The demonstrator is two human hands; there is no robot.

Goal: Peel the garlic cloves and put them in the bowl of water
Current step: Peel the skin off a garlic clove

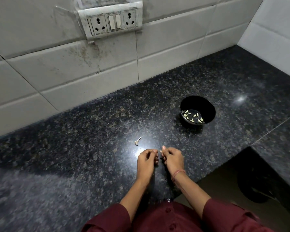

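We hold both hands close together just above the counter (90, 139), near its front edge, which puts the fiddly work right under our eyes and lets any loose skin fall on the stone and not in the water. The right hand (172, 158) is curled, and its grip closes thumb against fingertip on a small pale piece that we take for a garlic clove (160, 151); it pokes out toward the other hand, where a nail could get at it. The left hand (146, 160) is curled too, fingertips turned in toward the right one, but we cannot tell whether its grip holds anything or only stands ready to pick at the skin. So the clove in hand is between our two hands, well apart from the bowl (197, 102), and we judge that we are in the middle of peeling it. The bowl is black and stands farther back and to the right, within reach of the right hand yet clear of the peeling. It holds shallow water (191, 110) with a good number of peeled cloves (193, 116) lying pale in it, so much of the task looks done. Just beyond the left hand a dry stem scrap (138, 141) lies on the counter, and we see no other unpeeled cloves on the stone. A red thread (178, 173) circles the right wrist, and a grubby socket panel (113, 21) sits on the tiled wall (57, 64) behind.
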